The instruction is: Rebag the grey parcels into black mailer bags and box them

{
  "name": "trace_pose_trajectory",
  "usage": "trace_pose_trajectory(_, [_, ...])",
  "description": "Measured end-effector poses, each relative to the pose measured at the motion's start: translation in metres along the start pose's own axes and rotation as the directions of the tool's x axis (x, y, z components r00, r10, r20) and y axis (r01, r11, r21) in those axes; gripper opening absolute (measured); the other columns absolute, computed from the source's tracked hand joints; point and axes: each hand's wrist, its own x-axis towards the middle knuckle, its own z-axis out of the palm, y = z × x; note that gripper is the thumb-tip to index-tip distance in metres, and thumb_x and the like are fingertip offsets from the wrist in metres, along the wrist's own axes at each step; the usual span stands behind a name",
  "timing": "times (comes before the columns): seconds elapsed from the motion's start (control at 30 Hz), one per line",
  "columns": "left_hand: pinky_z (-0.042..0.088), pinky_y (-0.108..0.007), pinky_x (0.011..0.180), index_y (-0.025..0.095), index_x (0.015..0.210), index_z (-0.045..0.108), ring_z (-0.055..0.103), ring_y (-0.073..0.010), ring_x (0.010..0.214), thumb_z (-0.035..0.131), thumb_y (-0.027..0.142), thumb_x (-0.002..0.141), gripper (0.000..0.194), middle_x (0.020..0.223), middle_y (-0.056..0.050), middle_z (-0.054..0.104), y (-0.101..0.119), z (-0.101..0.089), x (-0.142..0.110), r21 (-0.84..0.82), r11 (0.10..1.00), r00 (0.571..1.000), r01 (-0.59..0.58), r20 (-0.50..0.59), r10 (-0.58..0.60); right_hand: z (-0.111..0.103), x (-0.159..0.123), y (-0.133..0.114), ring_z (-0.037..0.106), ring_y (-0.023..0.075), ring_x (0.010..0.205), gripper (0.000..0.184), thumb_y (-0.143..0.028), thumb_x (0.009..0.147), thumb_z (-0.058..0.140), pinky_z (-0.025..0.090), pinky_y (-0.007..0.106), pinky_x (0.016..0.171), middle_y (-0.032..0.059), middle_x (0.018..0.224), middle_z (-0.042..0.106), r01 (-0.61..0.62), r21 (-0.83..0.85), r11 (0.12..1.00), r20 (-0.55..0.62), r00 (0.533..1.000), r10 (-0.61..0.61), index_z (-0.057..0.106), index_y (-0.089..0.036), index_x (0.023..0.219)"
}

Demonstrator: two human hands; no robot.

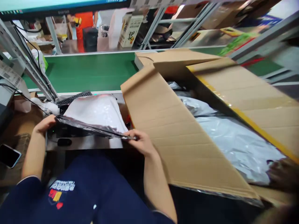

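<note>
A white plastic mailing bag (95, 109) with a dark open edge stretches between my two hands above a small work surface. My left hand (46, 123) pinches the left corner of that edge. The right corner is gripped between the thumb and fingers of my right hand (141, 141). Whatever may be inside the bag is hidden. Just right of my right hand stands a large open cardboard box (161, 124), with several pale grey plastic packages (233, 143) in it.
A black keyboard (72, 98) lies partly behind the bag, and a mouse (64, 142) in front. A phone (9, 155) rests at far left. Beyond runs a green conveyor belt (93, 67), framed by metal posts. A monitor (65, 6) hangs above. A person in orange (84, 25) stands behind.
</note>
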Motion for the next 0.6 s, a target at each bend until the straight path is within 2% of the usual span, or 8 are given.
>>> trace_pose_trajectory(0.07, [0.058,-0.049,0.096,0.019,0.071,0.076,0.071,-0.0373,0.108,0.073,0.041,0.068,0.022,0.088,-0.01,0.079,-0.039,0.016,-0.035,-0.007,0.988,0.979,0.156,0.132,-0.153,0.032,-0.033,0.036,0.063,0.019,0.069,0.041,-0.037,0.075,0.076,0.048,0.031,0.065,0.0034,0.072,0.071,-0.112,-0.014,0.994,0.056,0.992,0.113,0.042,-0.024,0.056])
trace_pose_trajectory(0.17, [0.054,-0.046,0.104,0.018,0.081,0.08,0.069,-0.0332,0.11,0.07,0.052,0.071,0.037,0.103,-0.012,0.079,-0.087,0.039,-0.074,0.009,0.972,0.972,0.234,-0.024,-0.233,0.067,-0.05,0.08,0.044,0.0132,0.056,0.047,-0.039,0.073,0.07,0.035,0.029,0.058,-0.0029,0.056,0.048,-0.146,-0.025,0.989,-0.002,0.989,0.146,0.03,-0.025,0.053])
trace_pose_trajectory(0.27, [0.053,-0.042,0.104,0.019,0.1,0.08,0.068,-0.0312,0.111,0.083,0.052,0.062,0.051,0.112,-0.011,0.078,-0.116,0.055,-0.099,0.121,0.974,0.975,0.194,-0.132,-0.178,0.074,-0.045,0.103,0.034,0.0114,0.054,0.048,-0.039,0.075,0.067,0.031,0.028,0.057,-0.0058,0.055,0.034,-0.144,-0.006,0.99,-0.057,0.988,0.143,0.026,-0.026,0.054])
trace_pose_trajectory(0.33, [0.054,-0.042,0.102,0.02,0.103,0.079,0.068,-0.0311,0.109,0.087,0.05,0.058,0.055,0.11,-0.01,0.077,-0.127,0.062,-0.107,0.183,0.967,0.979,0.176,-0.131,-0.154,0.063,-0.042,0.112,0.045,0.0138,0.059,0.038,-0.04,0.076,0.069,0.041,0.029,0.061,-0.0043,0.06,0.045,-0.156,0.009,0.988,-0.019,0.988,0.156,0.039,-0.025,0.058])
trace_pose_trajectory(0.4, [0.056,-0.046,0.098,0.019,0.092,0.079,0.07,-0.0315,0.098,0.082,0.056,0.063,0.047,0.094,-0.009,0.077,-0.132,0.068,-0.108,0.194,0.959,0.971,0.206,-0.165,-0.175,0.047,-0.044,0.121,0.067,0.0221,0.087,0.029,-0.044,0.074,0.078,0.055,0.035,0.083,0.0037,0.091,0.07,-0.154,-0.018,0.988,0.093,0.983,0.155,0.064,-0.024,0.09])
trace_pose_trajectory(0.43, [0.057,-0.047,0.095,0.019,0.087,0.079,0.07,-0.0321,0.094,0.079,0.06,0.065,0.046,0.087,-0.009,0.077,-0.134,0.069,-0.107,0.189,0.955,0.965,0.23,-0.172,-0.198,0.039,-0.048,0.127,0.069,0.028,0.111,0.055,-0.047,0.071,0.082,0.055,0.042,0.099,0.0106,0.118,0.073,-0.146,-0.074,0.986,0.16,0.975,0.156,0.065,-0.024,0.118])
trace_pose_trajectory(0.5, [0.058,-0.049,0.095,0.019,0.089,0.08,0.072,-0.0348,0.096,0.077,0.064,0.068,0.049,0.086,-0.01,0.078,-0.133,0.067,-0.104,0.17,0.95,0.96,0.262,-0.145,-0.239,0.03,-0.057,0.146,0.045,0.0366,0.153,0.101,-0.05,0.07,0.083,0.037,0.056,0.125,0.0209,0.163,0.048,-0.105,-0.286,0.952,0.259,0.948,0.183,0.04,-0.023,0.158])
trace_pose_trajectory(0.6, [0.045,-0.053,0.119,0.017,0.131,0.074,0.058,-0.0413,0.14,0.082,0.058,0.069,0.075,0.144,-0.019,0.069,-0.13,0.053,-0.102,0.349,0.926,0.986,0.145,0.024,-0.163,0.036,-0.065,0.182,0.016,0.04,0.167,0.098,-0.039,0.081,0.072,0.01,0.068,0.134,0.0247,0.176,0.024,0.001,-0.613,0.79,0.263,0.943,0.203,0.029,-0.016,0.166])
